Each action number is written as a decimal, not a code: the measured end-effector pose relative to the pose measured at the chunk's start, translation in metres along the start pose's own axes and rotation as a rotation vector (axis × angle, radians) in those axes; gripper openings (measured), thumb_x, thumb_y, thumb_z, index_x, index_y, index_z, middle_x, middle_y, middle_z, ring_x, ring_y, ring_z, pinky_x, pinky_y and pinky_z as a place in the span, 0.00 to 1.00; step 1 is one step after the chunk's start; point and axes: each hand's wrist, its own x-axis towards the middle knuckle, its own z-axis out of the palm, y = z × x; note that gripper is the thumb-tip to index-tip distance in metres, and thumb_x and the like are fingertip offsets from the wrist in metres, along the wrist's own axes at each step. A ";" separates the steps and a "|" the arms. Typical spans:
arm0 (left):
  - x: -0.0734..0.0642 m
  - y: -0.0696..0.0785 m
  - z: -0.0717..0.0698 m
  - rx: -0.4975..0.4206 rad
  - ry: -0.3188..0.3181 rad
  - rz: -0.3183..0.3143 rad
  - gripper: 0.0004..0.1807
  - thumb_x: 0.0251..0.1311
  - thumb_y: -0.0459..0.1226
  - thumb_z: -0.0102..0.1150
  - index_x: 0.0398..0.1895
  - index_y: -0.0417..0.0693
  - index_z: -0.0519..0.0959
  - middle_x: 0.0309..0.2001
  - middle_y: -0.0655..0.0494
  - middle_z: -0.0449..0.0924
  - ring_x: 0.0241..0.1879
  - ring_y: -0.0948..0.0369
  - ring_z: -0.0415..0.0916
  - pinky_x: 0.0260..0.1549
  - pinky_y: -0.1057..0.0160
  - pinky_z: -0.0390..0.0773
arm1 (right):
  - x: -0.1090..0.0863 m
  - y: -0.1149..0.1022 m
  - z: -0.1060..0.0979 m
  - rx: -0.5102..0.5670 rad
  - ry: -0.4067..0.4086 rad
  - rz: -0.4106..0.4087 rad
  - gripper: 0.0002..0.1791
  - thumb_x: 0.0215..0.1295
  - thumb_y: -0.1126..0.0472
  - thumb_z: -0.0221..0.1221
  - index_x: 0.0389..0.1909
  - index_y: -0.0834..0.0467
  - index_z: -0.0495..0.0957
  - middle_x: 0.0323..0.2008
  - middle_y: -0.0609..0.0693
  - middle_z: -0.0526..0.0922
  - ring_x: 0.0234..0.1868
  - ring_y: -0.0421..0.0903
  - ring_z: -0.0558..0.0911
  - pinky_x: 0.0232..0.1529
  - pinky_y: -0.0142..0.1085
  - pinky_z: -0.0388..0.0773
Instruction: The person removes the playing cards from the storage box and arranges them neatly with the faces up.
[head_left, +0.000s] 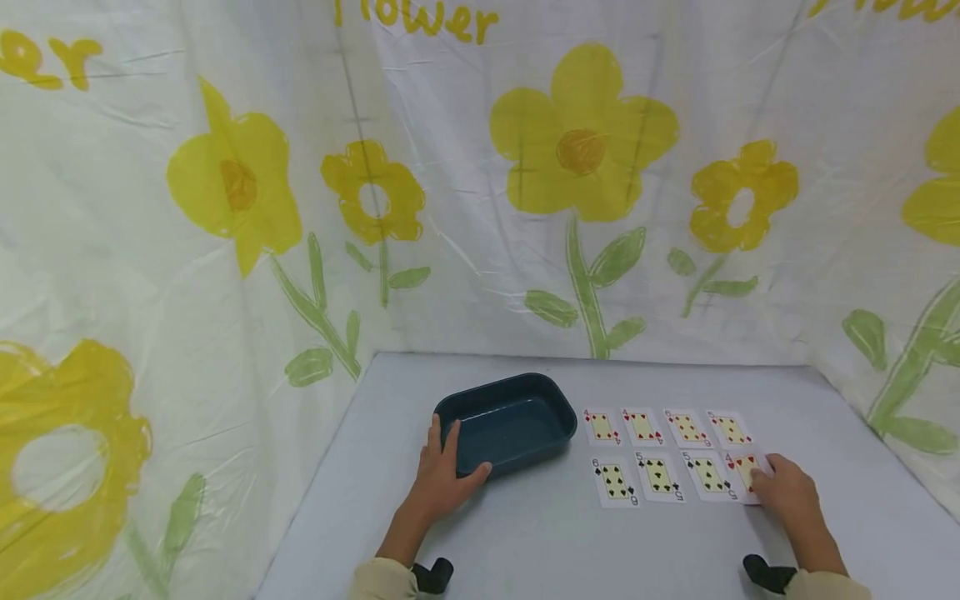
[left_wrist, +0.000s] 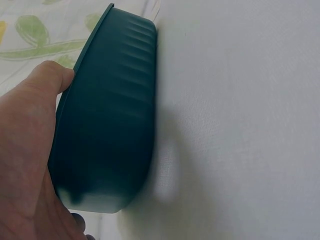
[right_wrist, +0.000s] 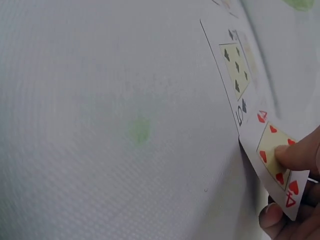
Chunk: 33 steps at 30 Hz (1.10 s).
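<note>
A dark teal rectangular tray (head_left: 513, 429) stands on the table in the head view. My left hand (head_left: 442, 479) grips its near left corner, and the left wrist view shows the thumb (left_wrist: 62, 77) hooked on the rim. In the right wrist view, my right hand (right_wrist: 305, 160) pinches a four of hearts card (right_wrist: 271, 162) between thumb and fingers, with one side tilted up off the table. That card slightly overlaps the five of spades (head_left: 707, 476) on its left. The five of clubs (head_left: 659, 477) and a six of spades (head_left: 616, 482) lie farther left in this row.
Behind that row lies a row of red-suit cards, including a four of diamonds (head_left: 602, 427) and a five of diamonds (head_left: 729, 428). Everything stands on a white table (head_left: 555, 550). A white curtain with yellow flowers (head_left: 465, 275) hangs behind and beside it.
</note>
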 end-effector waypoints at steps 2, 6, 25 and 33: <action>0.000 0.000 0.000 -0.001 -0.001 0.001 0.54 0.61 0.65 0.59 0.81 0.48 0.50 0.80 0.41 0.28 0.74 0.31 0.42 0.62 0.30 0.57 | 0.001 0.001 -0.001 -0.033 0.001 0.007 0.29 0.71 0.65 0.51 0.63 0.83 0.57 0.60 0.81 0.62 0.57 0.74 0.67 0.60 0.64 0.64; 0.000 0.001 -0.001 0.000 -0.003 0.002 0.54 0.61 0.64 0.59 0.81 0.47 0.50 0.80 0.41 0.28 0.74 0.30 0.41 0.62 0.30 0.57 | 0.003 0.006 0.001 -0.096 0.035 0.030 0.28 0.68 0.64 0.57 0.56 0.83 0.63 0.52 0.79 0.69 0.50 0.71 0.72 0.52 0.61 0.70; 0.000 0.000 -0.001 0.007 0.015 0.008 0.54 0.60 0.65 0.59 0.80 0.47 0.50 0.80 0.40 0.29 0.73 0.29 0.43 0.61 0.29 0.58 | 0.013 -0.001 0.002 -0.208 0.168 0.010 0.21 0.59 0.67 0.64 0.44 0.77 0.67 0.39 0.71 0.67 0.42 0.67 0.69 0.40 0.53 0.71; -0.001 0.000 -0.001 0.009 0.008 0.008 0.54 0.60 0.65 0.58 0.80 0.47 0.50 0.80 0.40 0.29 0.73 0.29 0.42 0.61 0.29 0.58 | 0.013 0.007 0.004 -0.176 0.119 -0.088 0.13 0.59 0.70 0.58 0.44 0.73 0.76 0.33 0.65 0.77 0.31 0.56 0.74 0.30 0.46 0.70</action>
